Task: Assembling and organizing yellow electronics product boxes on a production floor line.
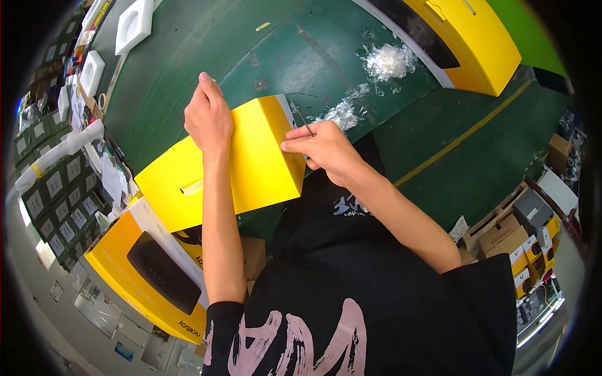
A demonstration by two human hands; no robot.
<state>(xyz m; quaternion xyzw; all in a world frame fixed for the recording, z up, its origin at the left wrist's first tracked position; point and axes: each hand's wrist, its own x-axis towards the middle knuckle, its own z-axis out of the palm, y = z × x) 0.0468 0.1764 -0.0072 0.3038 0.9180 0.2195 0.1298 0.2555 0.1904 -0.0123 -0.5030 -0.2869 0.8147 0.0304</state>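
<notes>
A person leans over a green surface [188, 69] and works on a yellow cardboard box [251, 169]. The box lies in the middle, right in front of the person, with one end lifted a little. The left hand [209, 119] rests flat on the top edge of the box, fingers close together and pressing down, which looks like a way to keep the box from sliding. The right hand [323, 150] sits at the right corner of the box, and its fingers are pinched shut on a thin metal tool [304, 122]. The tool's tip touches the white end flap, so the hand seems to hold it there to poke or cut at the seam. Just past the box lie bits of crinkly clear plastic wrap [389, 62]. Another big yellow box [464, 37] lies farther away, and one more with a black picture [150, 276] lies near the person's left side. White foam trays [135, 25] sit far off.
</notes>
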